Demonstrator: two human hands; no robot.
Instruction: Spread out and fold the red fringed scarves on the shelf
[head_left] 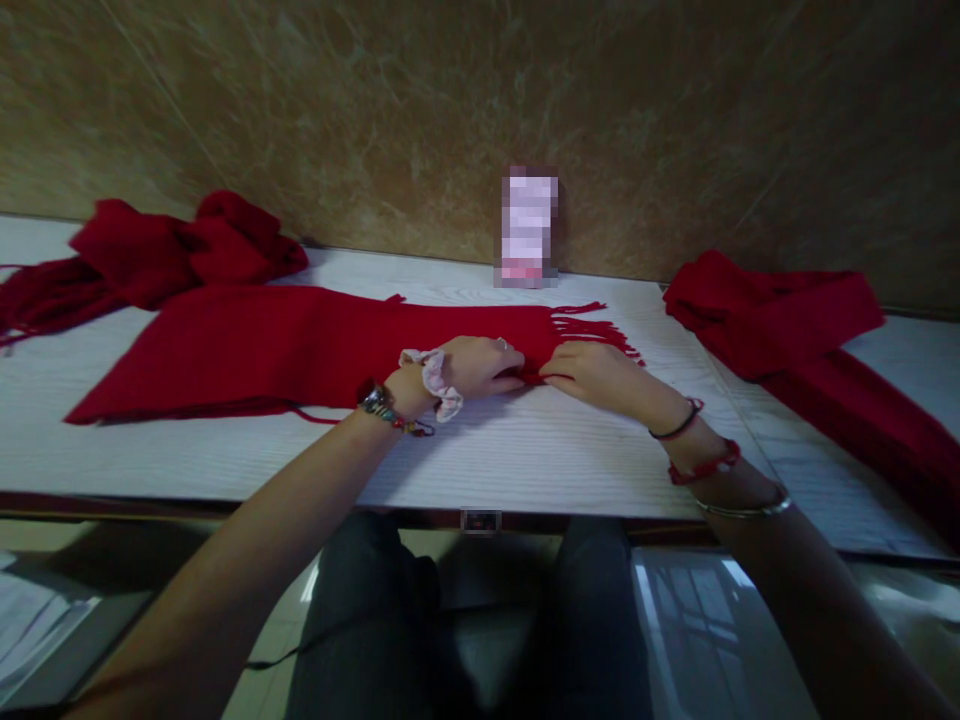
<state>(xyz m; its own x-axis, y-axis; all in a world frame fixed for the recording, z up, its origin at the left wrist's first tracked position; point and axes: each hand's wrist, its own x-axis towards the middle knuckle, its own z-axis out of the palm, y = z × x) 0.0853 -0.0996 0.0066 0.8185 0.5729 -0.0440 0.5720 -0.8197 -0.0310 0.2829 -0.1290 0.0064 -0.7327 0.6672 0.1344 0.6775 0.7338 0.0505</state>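
Observation:
A red scarf [360,345] lies stretched out across the white tabletop, with loose fringe [589,325] at its right end. My left hand [484,365] pinches the scarf's near edge, close to that fringed end. Just to its right, my right hand [592,375] has its fingers closed on the same edge, by the fringe. A small fold of cloth shows between the two hands. The fingertips are partly hidden by the hands themselves. A light scrunchie and a watch are on my left wrist; several bracelets circle the right one.
Another red scarf [195,250] sits bunched at the back left. A further red scarf [787,330] lies loosely folded at the right, trailing over the near edge. A blurred-out upright object [529,228] leans on the brown marbled wall [420,120]. White papers [34,630] are at lower left.

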